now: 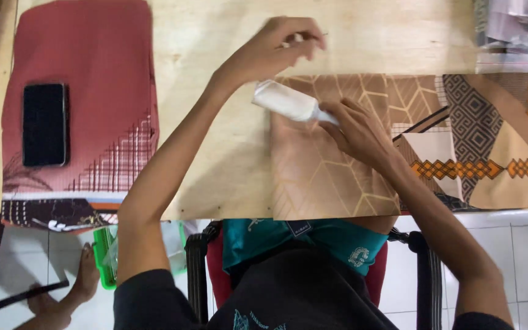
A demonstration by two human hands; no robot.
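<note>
My right hand [359, 131] grips a small white bottle [285, 101] by its neck, tilted over the left edge of a folded brown cloth [331, 177] with thin gold lines. My left hand [279, 46] hovers just above and behind the bottle, fingers pinched together on something small and pale; what it is I cannot tell. The brown cloth lies on a light wooden table [215, 122], its near edge hanging at the table's front.
A red folded cloth [93, 73] with a black phone [45, 124] on it lies at the left. Patterned brown, orange and cream cloth [490, 140] spreads to the right. Bagged items [514, 27] sit at the far right corner. Below: a chair, a green basket [105, 256], someone's foot [84, 275].
</note>
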